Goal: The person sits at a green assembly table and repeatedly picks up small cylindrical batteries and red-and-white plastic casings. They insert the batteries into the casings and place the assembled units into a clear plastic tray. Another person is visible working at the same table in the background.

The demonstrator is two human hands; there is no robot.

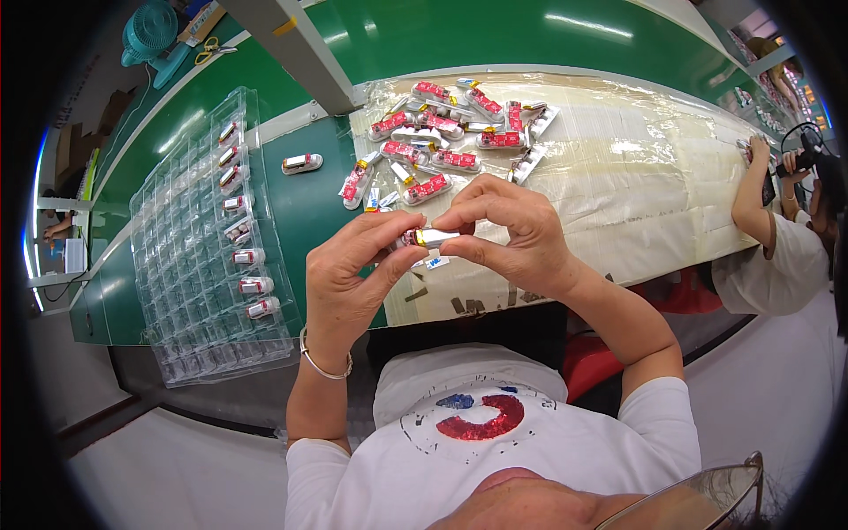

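Observation:
In front of my chest, my left hand (353, 261) pinches a small shell with a red circuit board (408, 238) between thumb and fingers. A silver battery cell (436, 238) with a yellow end lies against it. My right hand (521, 231) grips the cell's other end between thumb and forefinger. Just beyond my hands is a loose pile of white shells with red circuit boards (458, 161), many with silver cells beside them. A single finished-looking unit (302, 163) lies apart on the green table, left of the pile.
A clear compartment tray (190, 256) at the left holds several units along its right column and overhangs the near table edge. A grey metal post (296, 53) rises behind. A teal fan (150, 35) and yellow scissors (212, 51) sit far left. A co-worker's arm (753, 190) reaches in at right.

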